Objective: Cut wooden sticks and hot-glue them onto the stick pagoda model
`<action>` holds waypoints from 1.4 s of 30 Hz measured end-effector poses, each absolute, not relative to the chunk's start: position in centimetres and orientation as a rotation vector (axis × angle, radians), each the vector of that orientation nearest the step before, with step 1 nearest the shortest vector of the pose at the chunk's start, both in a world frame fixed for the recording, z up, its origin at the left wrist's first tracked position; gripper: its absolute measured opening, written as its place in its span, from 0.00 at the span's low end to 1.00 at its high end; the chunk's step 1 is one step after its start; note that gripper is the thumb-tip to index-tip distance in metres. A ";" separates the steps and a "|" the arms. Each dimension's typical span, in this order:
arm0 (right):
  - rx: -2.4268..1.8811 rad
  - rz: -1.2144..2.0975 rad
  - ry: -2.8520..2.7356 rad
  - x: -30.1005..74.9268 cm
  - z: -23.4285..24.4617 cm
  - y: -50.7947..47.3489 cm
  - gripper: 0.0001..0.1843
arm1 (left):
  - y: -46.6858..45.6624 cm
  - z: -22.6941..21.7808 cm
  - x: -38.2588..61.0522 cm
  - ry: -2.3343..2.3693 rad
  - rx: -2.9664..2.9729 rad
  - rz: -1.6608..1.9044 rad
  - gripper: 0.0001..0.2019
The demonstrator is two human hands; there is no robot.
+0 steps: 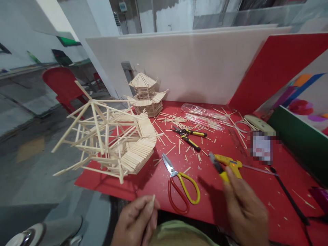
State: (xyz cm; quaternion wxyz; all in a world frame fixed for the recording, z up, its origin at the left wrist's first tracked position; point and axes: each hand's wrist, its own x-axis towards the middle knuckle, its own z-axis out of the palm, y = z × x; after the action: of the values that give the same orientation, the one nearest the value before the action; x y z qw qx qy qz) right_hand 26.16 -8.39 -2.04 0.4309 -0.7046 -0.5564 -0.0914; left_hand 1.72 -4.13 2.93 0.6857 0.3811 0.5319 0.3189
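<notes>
Left hand point(139, 218) pinches short wooden stick point(153, 198); right hand point(246, 208) grips yellow-handled tool point(220, 170).
Left, bottom centre: fingers nearly closed, thumb and fingertips on stick, only its tip showing. Right, lower right: curled around tool; tool head blurred, can't tell type. Stick-built frame point(138, 155), left of centre, is apart from both hands. Good handling here probably means a steady, light pinch, since thin wood may snap, fingertips clear of tool head, and right wrist clear of glue gun point(232, 164), just beside tool.
</notes>
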 end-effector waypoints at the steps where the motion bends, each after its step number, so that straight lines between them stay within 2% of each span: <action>1: -1.730 -0.182 -1.470 26.1 -1.9 -7.9 0.23 | -3.8 2.8 1.9 1.191 0.849 0.734 0.23; 4: -1.821 -0.146 -1.731 25.5 -2.5 -5.7 0.18 | -2.5 2.5 3.0 1.114 0.909 0.741 0.20; 10: -2.115 -0.427 -1.843 24.9 -5.5 -1.6 0.17 | -1.2 2.5 3.9 1.062 0.855 0.818 0.20; 17: -2.121 -0.301 -1.880 24.5 -6.1 -1.3 0.16 | -0.1 2.2 4.1 1.060 0.768 0.829 0.22; 22: -1.937 -0.212 -1.875 25.2 -5.4 -2.0 0.18 | 0.4 2.3 4.4 1.105 0.642 0.839 0.24; 30: -1.108 -0.016 -1.820 21.7 0.2 -2.4 0.07 | 0.2 2.7 4.8 1.110 0.561 0.962 0.25; 35: -0.964 -0.174 -1.899 18.6 2.8 -1.4 0.10 | -0.3 3.4 3.9 1.061 0.464 1.003 0.24; 42: -0.855 -0.185 -1.883 17.1 2.8 -1.3 0.11 | -1.0 3.5 2.7 0.947 0.344 0.958 0.22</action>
State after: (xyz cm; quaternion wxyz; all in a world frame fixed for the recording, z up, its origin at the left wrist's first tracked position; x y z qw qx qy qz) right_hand 17.14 -1.27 2.84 0.5078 -0.3545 -0.7814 -0.0767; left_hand 2.71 -1.04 3.49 0.7680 0.1583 0.4361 0.4416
